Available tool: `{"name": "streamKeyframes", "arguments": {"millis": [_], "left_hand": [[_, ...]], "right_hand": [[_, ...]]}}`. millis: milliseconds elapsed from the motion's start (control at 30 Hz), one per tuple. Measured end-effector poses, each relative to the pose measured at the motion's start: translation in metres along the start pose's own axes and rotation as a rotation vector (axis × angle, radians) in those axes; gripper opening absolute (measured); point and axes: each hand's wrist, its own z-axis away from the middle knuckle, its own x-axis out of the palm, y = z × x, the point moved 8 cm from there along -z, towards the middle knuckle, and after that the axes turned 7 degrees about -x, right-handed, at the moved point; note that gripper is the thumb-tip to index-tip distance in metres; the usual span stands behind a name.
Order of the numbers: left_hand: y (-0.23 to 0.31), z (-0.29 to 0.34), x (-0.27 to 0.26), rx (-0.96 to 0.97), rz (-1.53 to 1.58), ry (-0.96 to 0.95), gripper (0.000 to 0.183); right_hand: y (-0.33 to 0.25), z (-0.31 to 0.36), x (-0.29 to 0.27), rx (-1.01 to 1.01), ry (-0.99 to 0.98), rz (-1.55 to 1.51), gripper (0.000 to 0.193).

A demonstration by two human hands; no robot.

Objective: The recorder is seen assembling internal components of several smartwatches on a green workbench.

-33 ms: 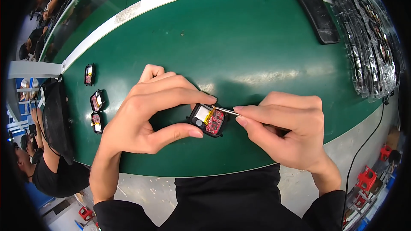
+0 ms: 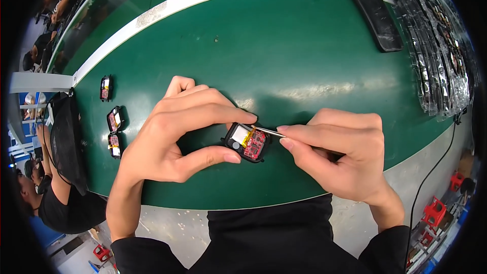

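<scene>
Between the thumb and index finger of my left hand [image 2: 175,129] is a small black device housing [image 2: 259,161], gripped by its edges at the near middle of the table. Its inside faces up: a silver-white battery [image 2: 240,135], yellow tape [image 2: 249,139], a red circuit board [image 2: 255,145] and a small round grey part [image 2: 235,145]. My right hand [image 2: 337,152] pinches slim metal tweezers [image 2: 269,131], their tip touching the housing's upper edge by the yellow tape. Whether the tweezers' tips hold anything is too small to tell.
Three similar open housings lie at the left: one farther back [image 2: 106,88], two close together [image 2: 115,118]. A long black tray [image 2: 373,12] rests at the far right beside stacked clear plastic trays [image 2: 431,45]. A black mesh bag [image 2: 68,142] hangs at the left edge, near a seated co-worker [image 2: 71,208].
</scene>
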Motion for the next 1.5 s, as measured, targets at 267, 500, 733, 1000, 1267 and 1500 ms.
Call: {"name": "streamKeyframes", "arguments": {"millis": [267, 500, 733, 1000, 1267, 1500], "left_hand": [[0.002, 0.000, 0.001, 0.018, -0.045, -0.021, 0.060], [0.010, -0.004, 0.002, 0.035, -0.068, -0.026, 0.049], [0.011, -0.001, 0.003, 0.026, -0.129, -0.018, 0.045], [0.012, -0.001, 0.002, 0.043, -0.112, -0.012, 0.047], [0.017, -0.004, -0.002, 0.003, -0.136, 0.059, 0.057], [0.025, -0.007, 0.004, 0.094, -0.254, 0.118, 0.053]], "right_hand": [[0.001, -0.001, 0.003, -0.007, -0.013, -0.015, 0.017], [0.000, 0.001, 0.005, -0.020, -0.020, 0.001, 0.017], [-0.001, 0.002, 0.003, 0.007, -0.031, 0.026, 0.019], [-0.008, 0.004, 0.004, -0.082, -0.012, 0.088, 0.018], [0.003, 0.010, -0.026, 0.059, 0.186, 0.040, 0.018], [0.000, 0.031, -0.079, 0.051, 0.276, 0.149, 0.018]]}}
